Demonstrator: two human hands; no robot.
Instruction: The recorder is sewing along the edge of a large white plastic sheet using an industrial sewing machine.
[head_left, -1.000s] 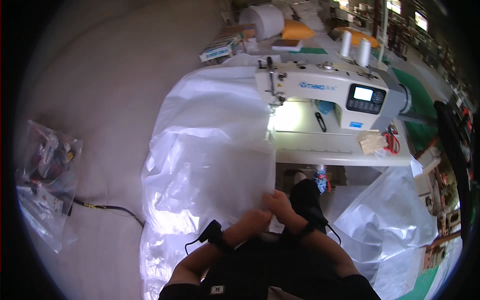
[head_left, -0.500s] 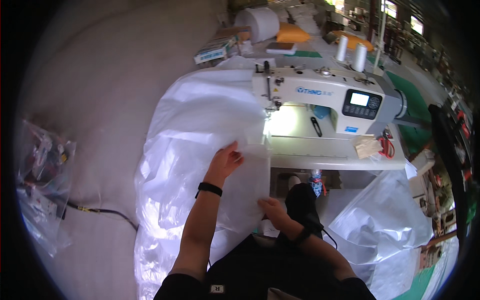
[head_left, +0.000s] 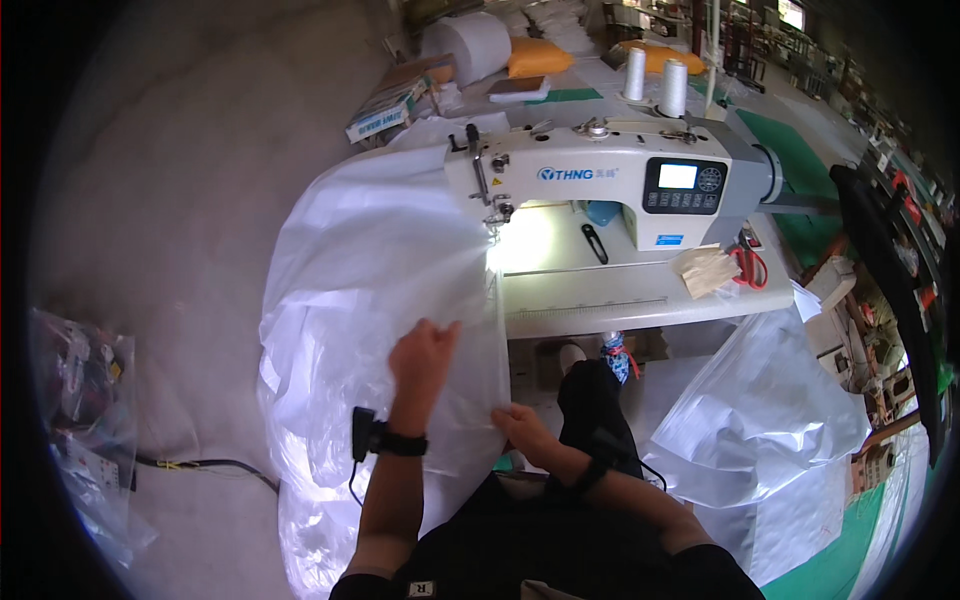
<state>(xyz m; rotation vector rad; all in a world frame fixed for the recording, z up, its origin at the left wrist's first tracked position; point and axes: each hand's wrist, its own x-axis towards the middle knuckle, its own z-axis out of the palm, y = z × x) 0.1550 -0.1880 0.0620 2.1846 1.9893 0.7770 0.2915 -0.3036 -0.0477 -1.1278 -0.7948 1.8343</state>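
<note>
A large white plastic sheet (head_left: 350, 230) drapes over the left side of the sewing machine table and hangs toward my lap. Its right edge passes under the needle area of the white sewing machine (head_left: 590, 175), where a lamp glows brightly. My right hand (head_left: 528, 435) pinches that edge below the table's front. Over the middle of the sheet is my left hand (head_left: 422, 360), its fingers curled in and slightly blurred. Whether it grips a fold of the sheet is hidden. Each wrist wears a black band.
On the machine bed lie a black thread snipper (head_left: 594, 243), brown paper (head_left: 703, 270) and red-handled scissors (head_left: 748, 267). Two thread cones (head_left: 673, 88) stand behind the machine. More clear plastic sheeting (head_left: 760, 410) hangs at the right. A black cable (head_left: 210, 463) runs along the floor at left.
The view has shifted, so the machine and table sit further left. My left hand has turned and its fingers have curled in more. My right hand stays at the sheet's edge.
</note>
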